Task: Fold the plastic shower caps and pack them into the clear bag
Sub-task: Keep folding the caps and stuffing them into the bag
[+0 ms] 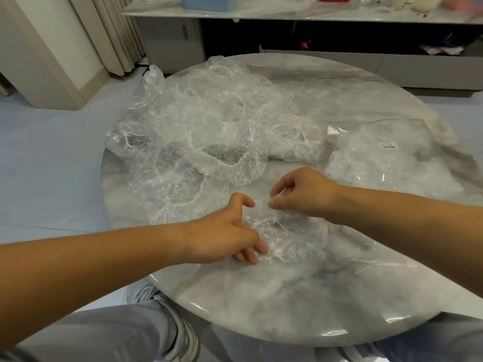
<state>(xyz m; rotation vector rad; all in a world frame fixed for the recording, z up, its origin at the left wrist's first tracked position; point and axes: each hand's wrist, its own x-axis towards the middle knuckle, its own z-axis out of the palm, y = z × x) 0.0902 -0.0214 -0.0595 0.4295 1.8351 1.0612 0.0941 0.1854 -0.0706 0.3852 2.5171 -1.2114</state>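
Grey trousers (86, 333) and a grey shoe (183, 333) filled the bottom edge of the head view, tucked under the near rim of a round marbled bench (261, 304). Both bare forearms reached in from the lower corners and met just below the middle of the frame.

At that spot a single crumpled shower cap (292, 236) lay on the bench between the hands. The left hand (224, 231) rested on the cap's left side, with its fingers (251, 254) laid out fairly straight on the film and the thumb lifted apart from them. The right hand (303, 194) hovered over the cap's upper edge with its fingers curled. Its thumb and forefinger tips were close but slightly apart, and I could not tell whether they pinched the clear film.

Above and to the left, a loose pile of shower caps (198, 131) spread across the bench. At right of centre lay the clear bag (392, 163), stuffed and bearing a small white label (388, 145).

A low cabinet (313, 64) ran along the top of the frame, with a curtain (109, 30) at upper left.
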